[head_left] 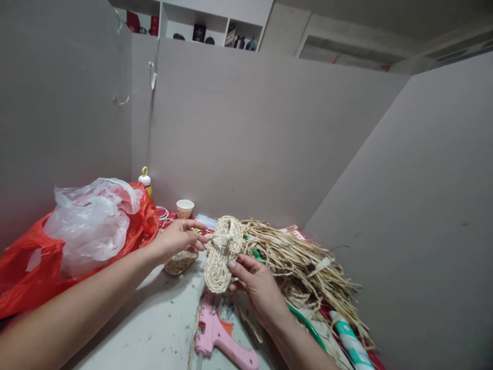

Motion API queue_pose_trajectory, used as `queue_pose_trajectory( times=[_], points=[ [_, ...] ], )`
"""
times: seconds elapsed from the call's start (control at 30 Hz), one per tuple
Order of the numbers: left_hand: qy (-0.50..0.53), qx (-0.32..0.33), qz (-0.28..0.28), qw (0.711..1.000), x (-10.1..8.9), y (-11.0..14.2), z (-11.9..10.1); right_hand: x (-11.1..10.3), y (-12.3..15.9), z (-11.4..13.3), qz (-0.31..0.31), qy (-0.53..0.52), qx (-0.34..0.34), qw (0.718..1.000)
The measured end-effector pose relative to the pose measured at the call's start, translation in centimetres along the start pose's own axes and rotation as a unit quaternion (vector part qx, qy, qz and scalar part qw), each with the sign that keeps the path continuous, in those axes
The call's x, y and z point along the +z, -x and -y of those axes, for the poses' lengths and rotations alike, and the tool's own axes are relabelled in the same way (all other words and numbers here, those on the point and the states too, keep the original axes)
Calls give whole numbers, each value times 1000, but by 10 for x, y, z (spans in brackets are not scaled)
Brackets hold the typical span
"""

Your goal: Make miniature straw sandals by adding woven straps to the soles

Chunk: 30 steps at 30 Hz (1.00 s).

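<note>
A woven straw sandal (217,272) is held up over the table, its sole of coiled braid facing me and a thin straw strap across its upper half. My right hand (256,282) grips its lower right edge, thumb on the front face and fingers behind. At the sandal's left side is my left hand (181,240), its fingers stretched out and apart, tips close to the strap; whether they touch it I cannot tell. Partly hidden behind that hand lies another woven straw piece (180,263). Beneath the sandal rests a pink glue gun (215,329).
A heap of dry straw (308,262) spreads on the right, near a green-and-white tube (350,339). Red and clear plastic bags (92,226) fill the left. A paper cup (185,207) and a yellow-looped bottle (145,180) stand behind. Grey partitions (239,128) enclose the table (127,334).
</note>
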<state>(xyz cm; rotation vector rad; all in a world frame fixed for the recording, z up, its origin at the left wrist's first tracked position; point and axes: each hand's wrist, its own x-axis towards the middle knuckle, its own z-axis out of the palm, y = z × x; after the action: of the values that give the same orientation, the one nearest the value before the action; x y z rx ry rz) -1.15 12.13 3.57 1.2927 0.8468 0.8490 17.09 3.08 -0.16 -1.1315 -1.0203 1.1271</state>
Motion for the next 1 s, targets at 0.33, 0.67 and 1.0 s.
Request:
queue_pose_trajectory(
  times=[0.33, 0.67, 1.0],
  points=[
    [58, -53, 158, 984, 15, 11, 17, -1, 1, 4, -3, -24, 6, 1000],
    [78, -6, 158, 984, 17, 9, 19, -3, 2, 4, 3, -9, 7, 1000],
    [105, -19, 149, 983, 21, 11, 18, -5, 3, 4, 35, -31, 6, 999]
  ],
)
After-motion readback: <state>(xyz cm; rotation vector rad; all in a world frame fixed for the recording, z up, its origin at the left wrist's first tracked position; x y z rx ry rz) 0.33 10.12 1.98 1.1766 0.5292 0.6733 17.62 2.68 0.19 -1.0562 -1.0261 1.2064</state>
